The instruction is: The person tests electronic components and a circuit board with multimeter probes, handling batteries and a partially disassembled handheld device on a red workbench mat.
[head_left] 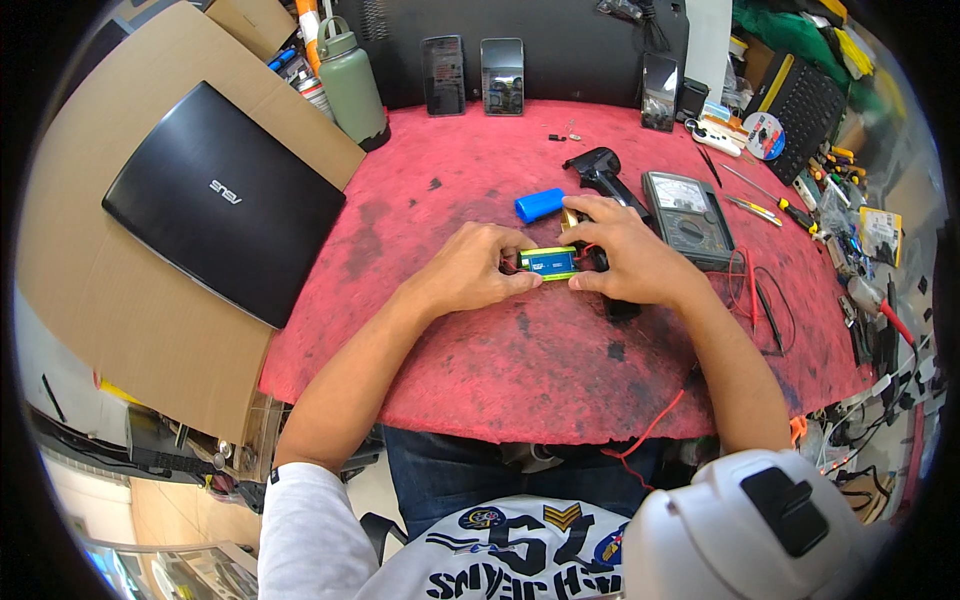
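**Left hand (488, 264) pinched, right hand (628, 252) curled**

Multimeter (690, 222) lay towards their 2 o'clock, blue cylinder (540, 205) at 12. Between the hands sat a yellow-green module (552, 263), its 9 o'clock end pinched; the right's grip was unclear. A tug could have torn its red wires (588, 248).

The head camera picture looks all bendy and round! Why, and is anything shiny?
In the head view, the fisheye lens bends straight edges, and the corners go black; also in the head view, the middle phone at the back has shiny glass with reflections, while the left hand and right hand look fairly sharp.
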Demonstrator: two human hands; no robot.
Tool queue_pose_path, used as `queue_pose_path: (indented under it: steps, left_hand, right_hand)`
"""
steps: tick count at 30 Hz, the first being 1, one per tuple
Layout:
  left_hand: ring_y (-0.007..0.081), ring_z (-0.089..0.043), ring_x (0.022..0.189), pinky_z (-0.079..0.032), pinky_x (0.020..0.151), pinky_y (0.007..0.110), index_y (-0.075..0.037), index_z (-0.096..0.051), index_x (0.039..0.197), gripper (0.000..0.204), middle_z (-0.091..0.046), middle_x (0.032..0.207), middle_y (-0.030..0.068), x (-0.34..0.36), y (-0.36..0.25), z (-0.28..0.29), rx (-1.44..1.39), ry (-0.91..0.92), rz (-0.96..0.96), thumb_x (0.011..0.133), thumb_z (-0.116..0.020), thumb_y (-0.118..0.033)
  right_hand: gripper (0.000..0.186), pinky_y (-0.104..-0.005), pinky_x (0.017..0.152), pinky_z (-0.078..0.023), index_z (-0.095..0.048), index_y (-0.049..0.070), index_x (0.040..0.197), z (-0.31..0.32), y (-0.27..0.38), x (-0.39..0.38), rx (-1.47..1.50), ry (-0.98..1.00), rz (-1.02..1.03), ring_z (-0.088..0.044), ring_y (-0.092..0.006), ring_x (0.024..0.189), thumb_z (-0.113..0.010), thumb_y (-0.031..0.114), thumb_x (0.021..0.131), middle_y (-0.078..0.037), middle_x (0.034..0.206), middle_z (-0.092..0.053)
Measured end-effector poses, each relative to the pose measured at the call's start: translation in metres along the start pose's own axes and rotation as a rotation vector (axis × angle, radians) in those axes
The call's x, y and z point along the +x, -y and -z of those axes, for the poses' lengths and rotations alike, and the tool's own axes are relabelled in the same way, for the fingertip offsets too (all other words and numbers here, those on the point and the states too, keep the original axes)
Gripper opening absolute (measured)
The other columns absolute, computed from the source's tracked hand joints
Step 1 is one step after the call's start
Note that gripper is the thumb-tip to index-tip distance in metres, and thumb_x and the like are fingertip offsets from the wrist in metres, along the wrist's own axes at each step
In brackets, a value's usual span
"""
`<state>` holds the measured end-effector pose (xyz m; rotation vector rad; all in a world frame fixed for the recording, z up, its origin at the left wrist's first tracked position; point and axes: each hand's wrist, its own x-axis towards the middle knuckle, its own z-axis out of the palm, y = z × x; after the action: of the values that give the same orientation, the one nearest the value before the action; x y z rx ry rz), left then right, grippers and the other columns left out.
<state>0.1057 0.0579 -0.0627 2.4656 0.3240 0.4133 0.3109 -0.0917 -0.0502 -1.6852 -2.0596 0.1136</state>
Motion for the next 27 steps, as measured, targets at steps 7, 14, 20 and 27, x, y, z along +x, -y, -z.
queue_pose_path:
  steps: [7,14,20,27]
  left_hand:
    - [0.0265,-0.062,0.071,-0.049,0.065,0.039,-0.001,-0.075,0.104,0.039,-0.067,0.078,0.0153,0.000,-0.001,0.000,0.076,0.000,-0.010,0.074,-0.080,-0.025]
    - [0.0252,-0.061,0.069,-0.049,0.064,0.038,0.001,-0.074,0.098,0.040,-0.066,0.077,0.0146,0.001,0.002,-0.002,0.092,-0.013,-0.027,0.072,-0.081,-0.028]
    - [0.0223,-0.061,0.066,-0.049,0.062,0.036,0.001,-0.074,0.097,0.039,-0.065,0.075,0.0128,0.001,-0.002,0.001,0.051,0.013,0.019,0.072,-0.081,-0.028]
    - [0.0254,-0.062,0.073,-0.050,0.067,0.038,-0.001,-0.074,0.101,0.036,-0.067,0.081,0.0147,-0.001,-0.001,0.002,0.041,0.021,-0.028,0.074,-0.079,-0.025]
  right_hand:
    - [0.020,-0.0442,0.109,-0.042,-0.074,0.006,0.103,0.036,-0.020,-0.004,0.034,-0.142,-0.118,-0.054,-0.0375,0.129,-0.070,0.011,0.083,-0.019,0.138,-0.058]
    - [0.024,-0.0438,0.109,-0.041,-0.075,0.007,0.101,0.046,-0.032,-0.009,0.057,-0.114,-0.173,-0.055,-0.0383,0.128,-0.075,0.022,0.083,-0.024,0.138,-0.057]
    - [0.035,-0.0480,0.111,-0.039,-0.074,0.009,0.107,0.023,-0.023,-0.006,0.099,-0.061,-0.160,-0.050,-0.0403,0.132,-0.079,0.027,0.079,-0.024,0.143,-0.053]
    - [0.032,-0.0520,0.111,-0.035,-0.075,0.011,0.108,0.004,-0.008,-0.004,-0.043,-0.087,0.021,-0.042,-0.0386,0.138,-0.079,0.023,0.079,-0.019,0.144,-0.050]
